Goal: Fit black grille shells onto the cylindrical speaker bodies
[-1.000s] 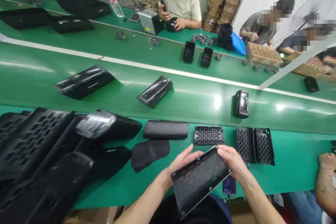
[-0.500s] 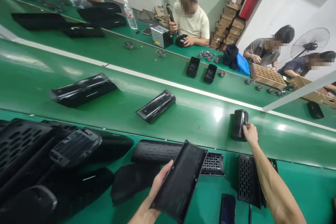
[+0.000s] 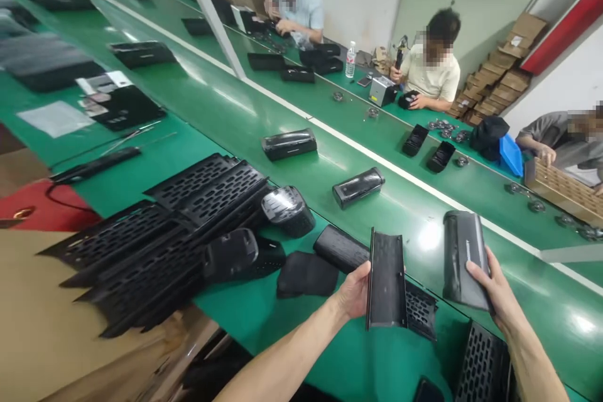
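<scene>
Near the lower middle, a curved black panel (image 3: 388,282) is pinched at its edge by the left hand (image 3: 354,294). At right, a black casing (image 3: 462,254) is held by the right hand (image 3: 498,289). The two are apart, unjoined. Slotted panels (image 3: 141,257) are piled lower left, untouched.

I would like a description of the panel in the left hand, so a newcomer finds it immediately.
Start at the long glossy green strip; on its near side, the left hand holds a trough-shaped black panel by one edge. Its hollow face looks plain, unlike the slotted panel partly behind it.
</scene>
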The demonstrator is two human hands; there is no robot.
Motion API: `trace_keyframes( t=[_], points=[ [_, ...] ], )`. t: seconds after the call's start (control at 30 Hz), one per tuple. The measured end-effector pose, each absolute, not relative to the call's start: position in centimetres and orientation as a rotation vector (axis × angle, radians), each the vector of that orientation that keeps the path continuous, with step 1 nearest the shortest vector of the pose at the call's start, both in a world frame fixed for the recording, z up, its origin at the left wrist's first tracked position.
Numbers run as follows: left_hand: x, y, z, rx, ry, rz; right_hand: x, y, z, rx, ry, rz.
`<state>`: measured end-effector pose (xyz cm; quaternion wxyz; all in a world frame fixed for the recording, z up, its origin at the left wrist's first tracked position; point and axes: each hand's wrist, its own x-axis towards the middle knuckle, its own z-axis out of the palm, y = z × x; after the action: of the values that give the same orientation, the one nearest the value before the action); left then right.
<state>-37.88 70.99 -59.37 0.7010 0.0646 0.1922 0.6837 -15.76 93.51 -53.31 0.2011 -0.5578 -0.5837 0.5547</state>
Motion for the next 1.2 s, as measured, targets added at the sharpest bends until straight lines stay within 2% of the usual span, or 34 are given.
trace_keyframes(
  t=[0.1,0.2,0.33,0.53,1.0,1.13,1.2],
  points=[
    [-37.0,71.5,-59.1,0.216,0.409,1.533,-16.1,87.4,-47.9,-1.333,-1.943,1.521],
    [-35.9,71.8,-57.5,0.347,0.383,1.562,-16.9,83.0,-44.9,-1.157,-2.242,1.264],
    [-34.9,71.7,-55.6,0.452,0.368,1.563,-17.4,80.5,-44.1,-1.088,-2.451,0.902],
    [-34.4,71.9,-54.5,0.511,0.319,1.617,-17.1,79.6,-44.0,-1.049,-2.568,0.731],
    [-33.5,72.3,-54.2,0.486,0.344,1.609,-18.5,78.0,-41.9,-1.215,-2.59,0.818],
    [-33.8,72.7,-53.7,0.452,0.376,1.646,-17.1,78.6,-41.5,-1.051,-2.595,0.941],
    [-34.4,72.8,-53.1,0.45,0.398,1.686,-15.8,77.7,-42.7,-0.976,-2.462,0.897]
  ],
)
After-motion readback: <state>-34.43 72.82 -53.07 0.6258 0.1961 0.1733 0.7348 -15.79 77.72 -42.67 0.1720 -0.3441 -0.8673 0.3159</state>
